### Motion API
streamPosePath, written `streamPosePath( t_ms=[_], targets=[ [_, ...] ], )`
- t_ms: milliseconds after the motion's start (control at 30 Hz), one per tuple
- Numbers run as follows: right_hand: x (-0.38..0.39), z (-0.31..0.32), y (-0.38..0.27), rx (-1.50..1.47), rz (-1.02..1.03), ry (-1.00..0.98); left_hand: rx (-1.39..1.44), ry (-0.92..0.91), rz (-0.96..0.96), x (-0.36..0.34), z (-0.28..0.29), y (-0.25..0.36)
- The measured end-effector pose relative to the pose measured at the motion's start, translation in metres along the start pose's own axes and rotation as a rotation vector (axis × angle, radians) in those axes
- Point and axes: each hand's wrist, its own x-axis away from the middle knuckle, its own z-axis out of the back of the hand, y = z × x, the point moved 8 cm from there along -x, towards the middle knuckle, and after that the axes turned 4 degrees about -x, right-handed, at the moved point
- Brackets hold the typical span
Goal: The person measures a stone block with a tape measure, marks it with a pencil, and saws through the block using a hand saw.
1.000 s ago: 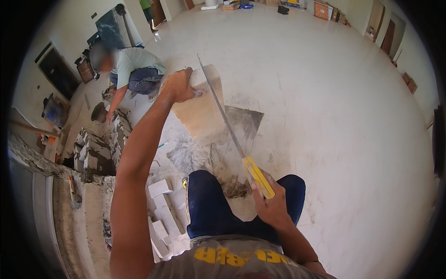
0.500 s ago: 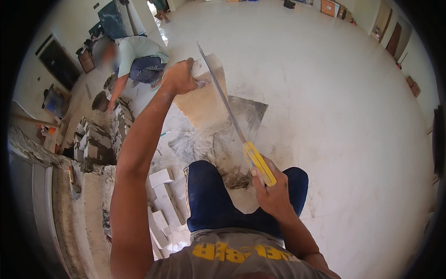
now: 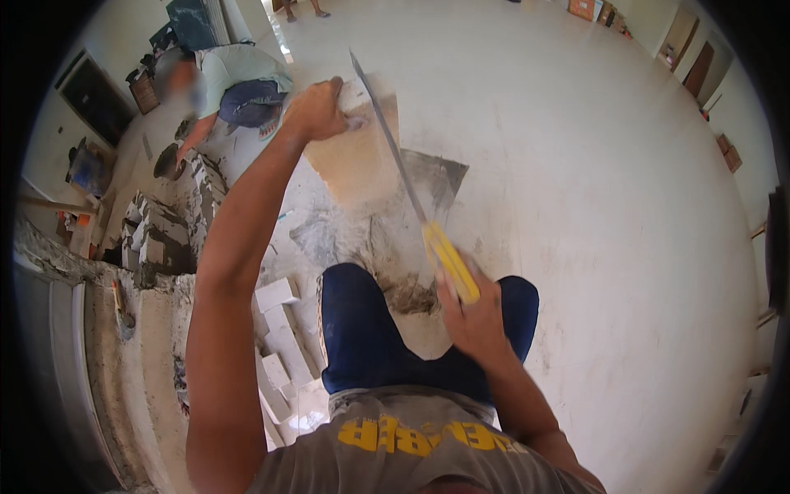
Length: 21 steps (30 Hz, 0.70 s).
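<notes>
In the head view, taking the middle of the view as the clock's centre, a pale tan block point(image 3: 354, 165) stands between 11 and 12 o'clock, its whitish end facing away from the person. The left hand point(image 3: 317, 114), at 11 o'clock, is clamped on the block's upper left part, thumb and fingers apart from each other. Well apart from it, at 4 o'clock, the right hand point(image 3: 475, 308) is wrapped around the yellow handle point(image 3: 450, 262) of a saw point(image 3: 402, 169); the blade slants up toward 11 o'clock and crosses the block's right side, though how deep it sits cannot be made out. At 1 o'clock a dark sheet point(image 3: 440, 174) lies on the pale floor point(image 3: 609, 206), just beside the block. White blocks point(image 3: 285, 333) lie close together at 8 o'clock, left of the person's blue-trousered knees point(image 3: 354, 300). Toward 9 o'clock stand blocks smeared with grey mortar point(image 3: 160, 235), and below them a tool with an orange handle point(image 3: 121, 309) rests on a rough ledge. A co-worker point(image 3: 247, 78) in a pale shirt crouches between 10 and 11 o'clock, one arm reaching down to a dark bucket point(image 3: 167, 160).
</notes>
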Motion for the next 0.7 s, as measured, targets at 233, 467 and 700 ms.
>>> streamPosePath(
  t_ms=[233,467,700],
  targets=[
    [-0.111,-0.037,0.019,0.019,-0.116,-0.026,-0.022,-0.038,0.041,-0.006,-0.004,0.009],
    [-0.027,-0.008,0.021,-0.039,-0.047,0.008,-0.005,-0.01,-0.014,-0.007,-0.014,-0.002],
    [-0.1,-0.049,0.015,-0.026,-0.182,-0.073,-0.012,-0.037,0.063,-0.005,-0.009,-0.016]
  ],
)
